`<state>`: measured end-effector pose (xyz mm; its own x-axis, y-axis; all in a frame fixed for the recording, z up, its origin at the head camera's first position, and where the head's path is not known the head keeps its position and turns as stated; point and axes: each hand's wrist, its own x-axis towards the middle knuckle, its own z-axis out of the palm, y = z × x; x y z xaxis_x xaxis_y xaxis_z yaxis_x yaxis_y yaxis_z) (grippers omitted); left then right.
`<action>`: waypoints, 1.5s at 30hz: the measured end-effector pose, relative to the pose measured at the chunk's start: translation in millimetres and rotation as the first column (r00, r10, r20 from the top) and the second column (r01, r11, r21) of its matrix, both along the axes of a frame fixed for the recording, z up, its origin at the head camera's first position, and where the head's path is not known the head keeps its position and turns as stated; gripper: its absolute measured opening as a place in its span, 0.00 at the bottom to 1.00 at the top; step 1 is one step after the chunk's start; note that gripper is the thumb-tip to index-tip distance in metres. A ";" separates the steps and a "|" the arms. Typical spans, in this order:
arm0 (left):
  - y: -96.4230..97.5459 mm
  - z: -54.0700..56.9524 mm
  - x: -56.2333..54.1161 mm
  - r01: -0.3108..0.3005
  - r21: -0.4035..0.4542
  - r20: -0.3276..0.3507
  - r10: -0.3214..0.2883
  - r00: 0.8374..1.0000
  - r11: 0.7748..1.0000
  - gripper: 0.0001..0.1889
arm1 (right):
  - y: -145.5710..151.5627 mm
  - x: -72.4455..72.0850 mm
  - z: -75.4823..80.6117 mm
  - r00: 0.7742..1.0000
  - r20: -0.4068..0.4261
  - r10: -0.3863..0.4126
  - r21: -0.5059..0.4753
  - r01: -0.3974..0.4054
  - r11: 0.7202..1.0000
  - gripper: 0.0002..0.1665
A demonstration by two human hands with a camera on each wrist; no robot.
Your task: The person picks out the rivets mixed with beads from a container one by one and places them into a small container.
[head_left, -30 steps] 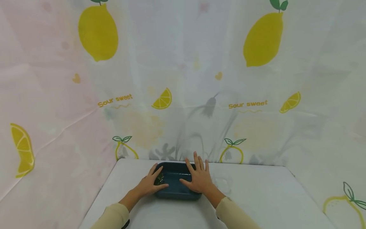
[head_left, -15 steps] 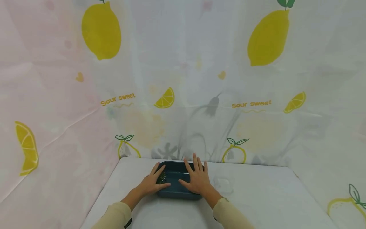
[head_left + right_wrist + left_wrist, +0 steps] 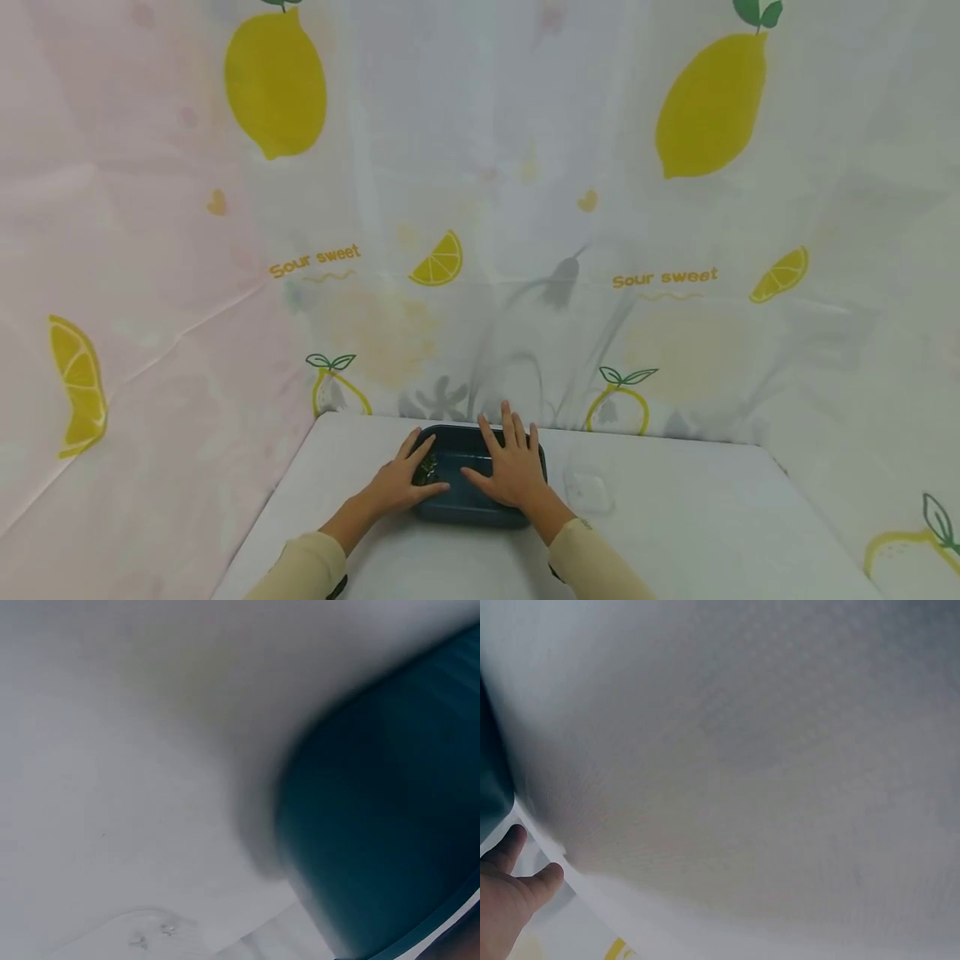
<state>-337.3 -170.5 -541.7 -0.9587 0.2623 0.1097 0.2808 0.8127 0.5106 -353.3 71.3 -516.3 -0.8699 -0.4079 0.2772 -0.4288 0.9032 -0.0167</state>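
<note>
A dark blue rectangular baking dish (image 3: 476, 515) stands on the white table near its back edge. My left hand (image 3: 393, 487) rests at the dish's left end, thumb and fingers spread. Over the right end lies my right hand (image 3: 517, 477), its fingers straight and fanned toward the far rim. Small dark green and yellowish bits (image 3: 426, 471) show inside the dish by the left fingers. The left wrist view catches two fingertips (image 3: 549, 879) beside the dish's wall (image 3: 491, 769). In the right wrist view the dish's rounded corner (image 3: 367, 802) fills the right side; that hand is mostly hidden.
A clear plastic piece (image 3: 590, 490), like a shallow lid or box, lies on the table (image 3: 712, 517) right of the dish. Behind and on both sides hangs a lemon-printed curtain (image 3: 480, 208), close to the table's back edge.
The right hand has shifted slightly left over the dish, showing more of its right rim. The left hand keeps its place at the left end. The head view has turned slightly left.
</note>
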 end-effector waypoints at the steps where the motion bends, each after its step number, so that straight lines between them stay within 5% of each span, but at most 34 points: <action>1: -0.4 0.0 -0.1 0.000 0.006 -0.004 0.000 1.000 1.000 0.51 | -2.0 -0.8 -0.5 1.000 0.000 0.001 -0.009 -0.001 1.000 0.56; 14: 2.2 -9.7 9.8 0.025 0.028 0.015 -0.025 1.000 0.999 0.51 | -7.7 5.2 -21.6 0.999 -0.033 -0.003 -0.035 0.002 0.999 0.57; 28: -2.6 -5.2 4.2 -0.007 0.026 0.005 0.007 1.000 1.000 0.53 | -8.3 1.3 -8.3 1.000 -0.017 -0.014 -0.038 0.014 0.999 0.55; 45: 0.4 -3.3 -0.1 -0.007 0.023 0.011 0.007 1.000 1.000 0.53 | -17.2 -0.5 -10.8 1.000 0.011 0.006 -0.060 -0.005 0.998 0.56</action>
